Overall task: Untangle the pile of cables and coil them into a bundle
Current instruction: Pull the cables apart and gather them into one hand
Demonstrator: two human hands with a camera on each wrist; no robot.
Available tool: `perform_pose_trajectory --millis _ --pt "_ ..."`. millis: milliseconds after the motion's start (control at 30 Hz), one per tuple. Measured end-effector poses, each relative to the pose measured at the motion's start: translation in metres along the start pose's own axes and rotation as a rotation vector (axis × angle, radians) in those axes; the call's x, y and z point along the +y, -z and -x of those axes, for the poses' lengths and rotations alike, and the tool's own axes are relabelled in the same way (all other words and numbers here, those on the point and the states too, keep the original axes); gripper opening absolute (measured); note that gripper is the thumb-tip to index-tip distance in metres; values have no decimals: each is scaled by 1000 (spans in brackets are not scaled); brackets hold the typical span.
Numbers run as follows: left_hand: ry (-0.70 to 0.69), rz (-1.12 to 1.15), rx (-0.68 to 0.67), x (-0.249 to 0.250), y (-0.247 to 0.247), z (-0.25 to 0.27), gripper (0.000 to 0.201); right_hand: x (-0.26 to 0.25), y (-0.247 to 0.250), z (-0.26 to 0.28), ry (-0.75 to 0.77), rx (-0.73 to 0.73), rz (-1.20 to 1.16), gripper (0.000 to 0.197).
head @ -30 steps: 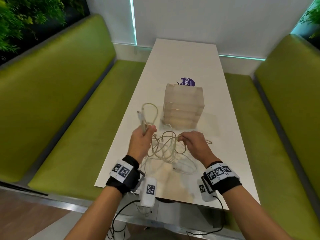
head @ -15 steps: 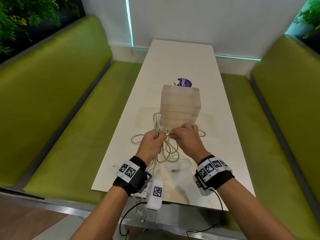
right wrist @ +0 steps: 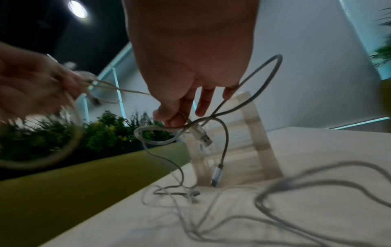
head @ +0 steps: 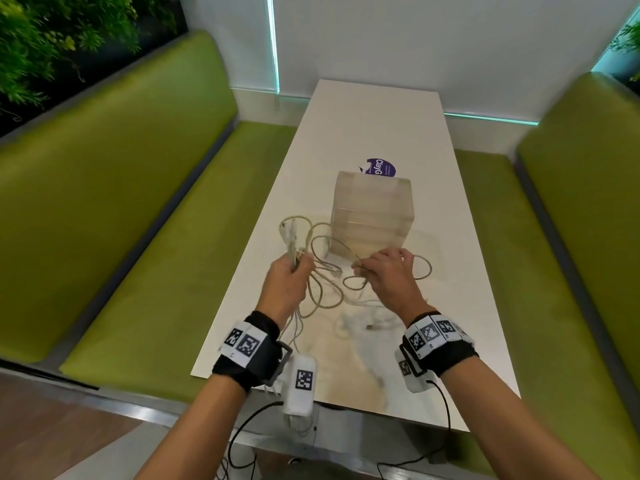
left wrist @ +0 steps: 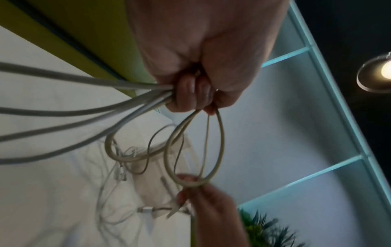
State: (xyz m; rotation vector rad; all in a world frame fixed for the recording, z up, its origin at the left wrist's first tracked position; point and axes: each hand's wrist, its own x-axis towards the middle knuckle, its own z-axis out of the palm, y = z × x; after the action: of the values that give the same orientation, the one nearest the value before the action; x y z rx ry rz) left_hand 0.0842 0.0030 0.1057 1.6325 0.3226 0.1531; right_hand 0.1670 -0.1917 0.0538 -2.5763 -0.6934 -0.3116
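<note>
1. Tangle of thin, pale beige and grey cables (head: 325, 289), looped over each other, partly lifted off the white tabletop (head: 377, 133).
2. Several strands bunched upright at the left, loops sticking up.
3. Metal USB plug (right wrist: 203, 137) dangling at the right.

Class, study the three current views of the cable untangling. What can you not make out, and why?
- Cable count: the cables overlap in the head view; blur smears them in both wrist views.
- Left hand palm contents: curled fingers hide them, left wrist view.
- Purple sticker text: the translucent box covers part, head view.
- Table underside: unseen.
</note>
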Motion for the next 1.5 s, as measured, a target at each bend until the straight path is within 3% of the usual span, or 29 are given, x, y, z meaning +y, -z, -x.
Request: perform_pose_trajectory --millis 133,233,467,567,700,767,900,1000,1100,1167,1233,1367,1433,1500 --pt "-3 -91 -91 -13 -21 -1 29 -27 7 1 124 44 -19 35" --pt "-15 -74 -150 -11 -34 3 19 -34 7 2 168 26 20 22" --pt "-69 -101 1 -17 -40 1 20 -38 9 2 149 -104 -108 14" --pt "-109 -86 67 -14 -33 5 16 -31 2 0 61 -105 -89 13" --pt "-47 27 211 -3 -2 -5 25 0 0 8 -221 -137 -128 6" --pt "-37 8 160 1 10 -7 25 1 6 15 -241 -181 -265 13" --pt "-30 7 -63 4 7 7 25 -41 36 18 -242 -256 -726 57" --pt "-29 -17 -214 4 0 15 18 -65 50 16 -244 -343 -877 78" --pt "-19 23 -307 6 -5 22 7 -71 52 14 -222 -393 -844 60" --pt "-1 63 -323 6 -4 24 16 -71 52 15 -260 -372 -897 46" --pt "34 94 -354 7 0 25 27 -71 54 17 -290 -385 -999 46" --pt "79 90 -448 9 7 27 35 -71 57 21 -226 -538 -1054 27" --pt "76 57 -423 8 8 27 40 -74 56 23 -235 -525 -1057 21" --pt "71 36 -366 6 7 28 44 -75 54 26 -283 -456 -1072 28"
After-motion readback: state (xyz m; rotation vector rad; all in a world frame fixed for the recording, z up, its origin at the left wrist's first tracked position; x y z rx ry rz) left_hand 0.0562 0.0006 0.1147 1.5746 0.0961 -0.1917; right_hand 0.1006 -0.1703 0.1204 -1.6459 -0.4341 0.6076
